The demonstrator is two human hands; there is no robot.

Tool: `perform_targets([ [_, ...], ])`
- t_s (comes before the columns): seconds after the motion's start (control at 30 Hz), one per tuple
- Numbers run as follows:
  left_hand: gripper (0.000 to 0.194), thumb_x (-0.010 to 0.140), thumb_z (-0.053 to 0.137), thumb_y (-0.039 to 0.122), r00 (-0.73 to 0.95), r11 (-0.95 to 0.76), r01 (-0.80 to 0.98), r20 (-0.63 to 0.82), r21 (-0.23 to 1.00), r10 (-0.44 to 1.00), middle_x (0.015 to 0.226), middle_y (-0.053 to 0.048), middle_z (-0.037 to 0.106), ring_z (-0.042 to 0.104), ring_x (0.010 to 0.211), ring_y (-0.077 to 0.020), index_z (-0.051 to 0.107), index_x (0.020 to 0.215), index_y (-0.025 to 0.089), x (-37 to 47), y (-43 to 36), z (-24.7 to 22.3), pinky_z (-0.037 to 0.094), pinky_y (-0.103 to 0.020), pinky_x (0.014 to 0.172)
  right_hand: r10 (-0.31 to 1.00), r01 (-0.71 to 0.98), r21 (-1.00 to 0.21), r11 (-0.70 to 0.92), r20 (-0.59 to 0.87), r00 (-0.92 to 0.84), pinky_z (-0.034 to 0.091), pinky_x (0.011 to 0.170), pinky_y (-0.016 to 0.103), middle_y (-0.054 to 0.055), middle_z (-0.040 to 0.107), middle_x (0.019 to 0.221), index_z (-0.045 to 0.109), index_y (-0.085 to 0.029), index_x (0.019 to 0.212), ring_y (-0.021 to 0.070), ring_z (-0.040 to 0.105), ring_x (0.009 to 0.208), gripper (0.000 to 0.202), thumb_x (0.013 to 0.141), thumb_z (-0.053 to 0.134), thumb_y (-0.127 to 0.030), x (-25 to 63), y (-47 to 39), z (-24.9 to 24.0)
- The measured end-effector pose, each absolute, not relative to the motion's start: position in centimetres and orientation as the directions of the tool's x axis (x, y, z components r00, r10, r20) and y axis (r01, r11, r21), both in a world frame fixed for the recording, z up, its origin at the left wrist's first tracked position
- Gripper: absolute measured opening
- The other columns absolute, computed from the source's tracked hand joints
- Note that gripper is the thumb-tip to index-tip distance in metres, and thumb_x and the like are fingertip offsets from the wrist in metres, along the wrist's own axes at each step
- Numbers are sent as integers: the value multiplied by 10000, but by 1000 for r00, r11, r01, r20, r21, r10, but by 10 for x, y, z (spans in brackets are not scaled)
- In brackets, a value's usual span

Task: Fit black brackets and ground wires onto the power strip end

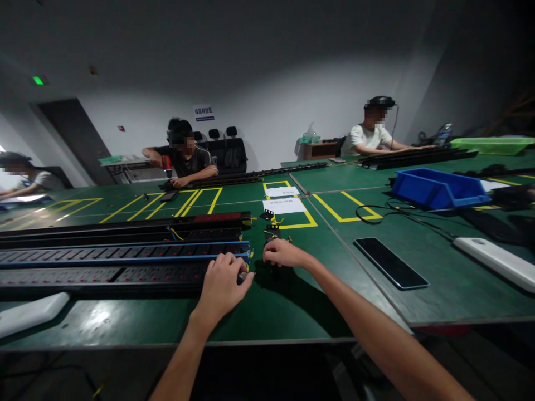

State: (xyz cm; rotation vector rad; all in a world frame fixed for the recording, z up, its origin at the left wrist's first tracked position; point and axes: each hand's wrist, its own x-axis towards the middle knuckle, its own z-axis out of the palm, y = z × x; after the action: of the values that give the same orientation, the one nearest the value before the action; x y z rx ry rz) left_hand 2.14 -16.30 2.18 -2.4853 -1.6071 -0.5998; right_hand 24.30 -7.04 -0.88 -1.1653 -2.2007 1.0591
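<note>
My left hand (pixel 223 287) is curled over the right end of the nearest black power strip (pixel 159 275). A small dark piece (pixel 242 277) shows by its thumb, too small to name. Just to the right, my right hand (pixel 286 253) has its fingers pinched together low over the table; what they hold, if anything, is hidden. Beyond those fingers lies a black end plate (pixel 272 229) with a yellow wire, and behind it a similar perforated black plate (pixel 267 214). A blue-edged power strip (pixel 125 253) runs alongside the nearest one.
More long black strips (pixel 200 219) lie behind. On the green table (pixel 334 301) are a phone (pixel 390 263), a white power bank (pixel 497 262), a blue bin (pixel 441 188) and paper sheets (pixel 285 205). Across the table, one person (pixel 190 156) uses a red drill; another (pixel 371 136) handles strips.
</note>
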Motion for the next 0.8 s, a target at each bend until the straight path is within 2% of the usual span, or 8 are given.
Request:
perform_targets([
  [0.1, 169, 870, 635, 374, 249, -301, 952, 432, 53, 867, 901, -65, 590, 532, 932, -259, 673, 826, 215, 29, -177, 12, 392, -379, 794, 824, 528, -737, 422, 70, -562, 377, 525, 209, 9, 617, 623, 700, -136, 728, 117, 547, 552, 243, 843, 499, -210, 241, -71, -9],
  [0.3, 150, 878, 610, 320, 185, -215, 976, 461, 13, 868, 906, -79, 582, 515, 918, -262, 690, 810, 214, 39, -182, -3, 373, -390, 782, 807, 517, -698, 496, 151, -570, 377, 616, 230, 18, 630, 635, 690, -140, 649, 129, 544, 606, 307, 852, 462, -160, 236, -72, -13],
  [0.47, 178, 882, 596, 338, 133, -134, 990, 493, -33, 860, 913, -96, 581, 490, 918, -280, 692, 803, 211, 47, -186, -9, 353, -407, 759, 797, 517, -687, 510, 152, -584, 351, 604, 230, 4, 628, 632, 711, -153, 679, 128, 539, 606, 281, 841, 483, -168, 231, -77, -15],
  [0.8, 172, 896, 563, 279, 170, -195, 981, 477, 3, 863, 938, -95, 601, 490, 944, -274, 697, 814, 206, 47, -183, -11, 363, -424, 788, 815, 575, -630, 523, 171, -554, 283, 560, 237, 7, 616, 618, 702, -139, 685, 118, 489, 571, 233, 836, 531, -184, 225, -86, -5],
])
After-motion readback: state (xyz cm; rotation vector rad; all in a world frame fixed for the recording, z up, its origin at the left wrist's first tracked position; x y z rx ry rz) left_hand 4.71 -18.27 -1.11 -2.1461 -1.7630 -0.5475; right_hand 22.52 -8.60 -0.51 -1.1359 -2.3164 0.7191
